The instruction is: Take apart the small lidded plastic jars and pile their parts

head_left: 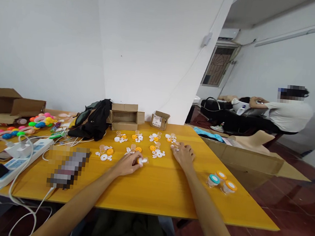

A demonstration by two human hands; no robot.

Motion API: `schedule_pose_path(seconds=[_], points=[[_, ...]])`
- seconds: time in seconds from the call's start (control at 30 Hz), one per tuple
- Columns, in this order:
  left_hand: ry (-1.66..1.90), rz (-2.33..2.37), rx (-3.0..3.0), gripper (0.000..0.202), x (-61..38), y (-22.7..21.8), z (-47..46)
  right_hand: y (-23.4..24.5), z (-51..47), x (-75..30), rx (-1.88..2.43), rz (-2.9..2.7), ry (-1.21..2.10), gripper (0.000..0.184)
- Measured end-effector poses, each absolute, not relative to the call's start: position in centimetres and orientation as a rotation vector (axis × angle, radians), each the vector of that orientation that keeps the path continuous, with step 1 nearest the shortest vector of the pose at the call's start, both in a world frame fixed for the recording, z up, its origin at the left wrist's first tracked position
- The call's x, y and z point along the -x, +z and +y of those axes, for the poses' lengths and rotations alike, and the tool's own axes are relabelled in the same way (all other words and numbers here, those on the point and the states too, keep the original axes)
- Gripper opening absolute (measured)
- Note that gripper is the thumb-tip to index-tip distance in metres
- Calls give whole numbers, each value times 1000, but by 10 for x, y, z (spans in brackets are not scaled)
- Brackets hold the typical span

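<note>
My left hand (128, 163) is closed round a small clear plastic jar (143, 161) with an orange-and-white end, tipped on its side just above the table. Further right, my right hand (184, 155) reaches down with curled fingers at a small white plastic part (175, 148); the fingertips partly cover it. Beyond both hands lie several little groups of parts, each with a clear cup (102, 148), an orange ring (109, 151), a white disc (103, 157) and small perforated white pieces (154, 155). Lidded jars stand at the right, one with a teal lid (214, 179), two with orange lids (230, 185).
The yellow table (151, 191) ends at the right beside a large cardboard box (239, 160). On the left are a power strip (18, 161), cables, a phone (70, 167), colourful balls (39, 124) and a black bag (93, 119). Small boxes (124, 117) stand behind. Another person (290, 111) sits far right.
</note>
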State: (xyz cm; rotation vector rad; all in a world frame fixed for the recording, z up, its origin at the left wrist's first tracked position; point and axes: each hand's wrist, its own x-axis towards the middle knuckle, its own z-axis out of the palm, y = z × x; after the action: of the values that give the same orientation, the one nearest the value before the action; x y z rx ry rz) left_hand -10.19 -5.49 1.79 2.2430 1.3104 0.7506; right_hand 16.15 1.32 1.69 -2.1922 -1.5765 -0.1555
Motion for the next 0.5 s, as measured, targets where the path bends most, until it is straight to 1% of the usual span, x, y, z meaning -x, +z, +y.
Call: schedule_pose_path(seconds=[0.13, 0.2, 0.37, 0.5], points=[[742, 1317, -2247, 18, 102, 19, -55, 22, 19, -158, 2168, -1568, -132, 48], [741, 1326, -2254, 18, 102, 20, -56, 25, 21, -154, 2187, -1568, -104, 46], [726, 1330, -2281, 19, 102, 21, -57, 25, 20, -153, 2210, -1563, -90, 35], [715, 1324, -2289, 20, 102, 21, -57, 18, 17, -163, 2215, -1537, -142, 34]])
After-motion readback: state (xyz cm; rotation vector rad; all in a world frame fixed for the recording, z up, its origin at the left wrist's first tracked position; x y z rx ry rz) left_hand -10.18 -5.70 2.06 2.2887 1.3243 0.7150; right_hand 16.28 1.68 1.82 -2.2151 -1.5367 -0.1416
